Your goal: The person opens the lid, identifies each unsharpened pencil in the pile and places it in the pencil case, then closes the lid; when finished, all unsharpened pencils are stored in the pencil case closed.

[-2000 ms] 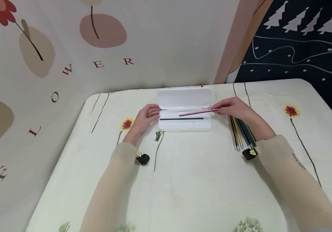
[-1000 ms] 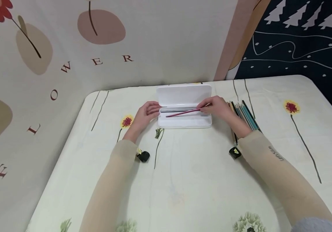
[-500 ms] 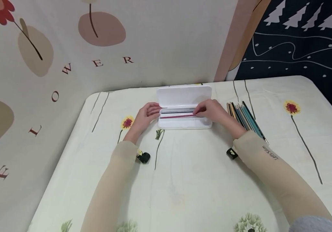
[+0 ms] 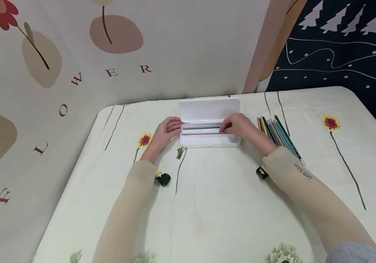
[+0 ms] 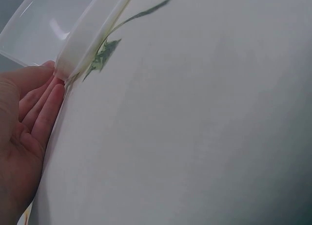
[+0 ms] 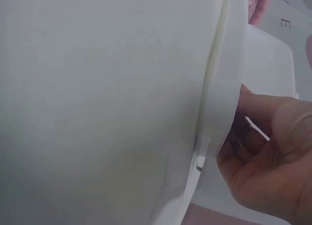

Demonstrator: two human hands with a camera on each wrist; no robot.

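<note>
A white pencil case (image 4: pixel 207 141) lies with its lid (image 4: pixel 209 110) raised at the back of the table. Inside, a dark pencil (image 4: pixel 199 128) lies lengthwise, and a dark red pencil (image 4: pixel 201 133) runs along in front of it. My right hand (image 4: pixel 239 126) reaches into the right half, fingertips curled at the red pencil's right end; the case wall hides them in the right wrist view. My left hand (image 4: pixel 164 134) holds the left end of the case; the left wrist view shows the thumb (image 5: pixel 36 75) at the rim and the fingers (image 5: pixel 48 110) against the side.
Several pencils (image 4: pixel 277 131) lie in a loose bundle right of the case, partly behind my right forearm. A flower-printed cloth covers the table (image 4: pixel 207 197). A printed white curtain (image 4: pixel 188 44) hangs behind, with a dark tree-patterned cloth (image 4: pixel 339 62) at the right.
My right hand has moved left from the case's right end and lowered the red pencil from a slant to lying flat inside. The dark pencil has shifted backward. My left hand stays put.
</note>
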